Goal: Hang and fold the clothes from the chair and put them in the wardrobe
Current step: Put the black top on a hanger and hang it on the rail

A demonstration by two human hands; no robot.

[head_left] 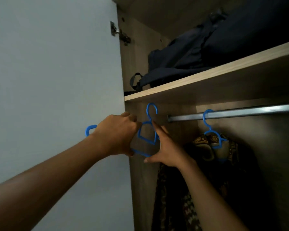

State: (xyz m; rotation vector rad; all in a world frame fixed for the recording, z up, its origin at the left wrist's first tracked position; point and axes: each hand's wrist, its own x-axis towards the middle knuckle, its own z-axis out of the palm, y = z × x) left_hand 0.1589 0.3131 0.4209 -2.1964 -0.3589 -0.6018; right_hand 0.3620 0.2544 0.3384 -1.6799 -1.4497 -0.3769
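**A:** Head view: what is being held inside the wardrobe (135, 60)?

**B:** A blue hanger (146, 136) is being gripped by the left hand (117, 135), with the fingers curled round one shoulder. The hook of a second hanger (90, 130) is being shown behind that wrist, so two are probably being taken together.

**A:** And the right hand (167, 150)?

**B:** It is being kept spread, with the forefinger laid straight along the hanger's neck and the thumb stretched out below. The hanger is likely being steadied or separated, not clasped.

**A:** Where are the clothes?

**B:** No chair is being shown. One patterned garment (205, 148) is being carried on a third hanger (212, 130) hooked over the rail (240, 112), near the hands on their right. A dark bag (190, 55) is being stored on the shelf (207, 77) above.

**A:** Which step is being done?

**B:** Empty hangers are probably being fetched for clothes not yet hung.
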